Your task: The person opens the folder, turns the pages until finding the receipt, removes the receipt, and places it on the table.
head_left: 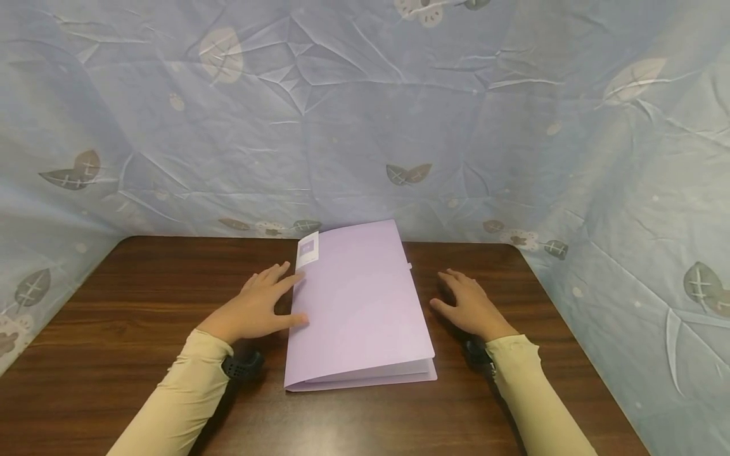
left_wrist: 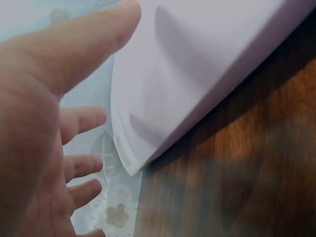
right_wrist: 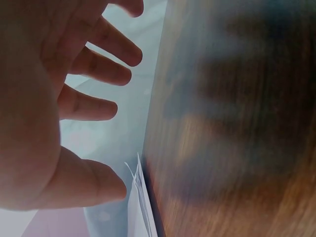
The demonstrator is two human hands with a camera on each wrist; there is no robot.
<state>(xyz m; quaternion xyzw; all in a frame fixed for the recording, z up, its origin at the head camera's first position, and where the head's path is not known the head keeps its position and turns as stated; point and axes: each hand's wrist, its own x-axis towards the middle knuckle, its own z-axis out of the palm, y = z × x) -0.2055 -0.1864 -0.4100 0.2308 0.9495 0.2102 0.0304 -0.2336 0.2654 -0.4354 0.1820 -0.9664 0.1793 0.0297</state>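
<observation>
A light purple folder (head_left: 356,304) lies closed on the brown wooden table, its spine toward the left and a white label (head_left: 308,249) near the upper left corner. White sheets show at its near, slightly raised edge. My left hand (head_left: 256,307) hovers at the spine side, fingers spread, the thumb and index finger reaching over the cover. In the left wrist view the folder's spine (left_wrist: 217,94) stands apart from the fingers. My right hand (head_left: 470,307) is held above the table to the right of the folder, fingers extended and holding nothing.
The dark wood table (head_left: 142,304) stretches out on both sides of the folder. Behind it and along the sides hangs a pale blue cloth (head_left: 353,139) with leaf prints. A small white tab (head_left: 409,266) sticks out from the folder's right edge. Dark bands circle both wrists.
</observation>
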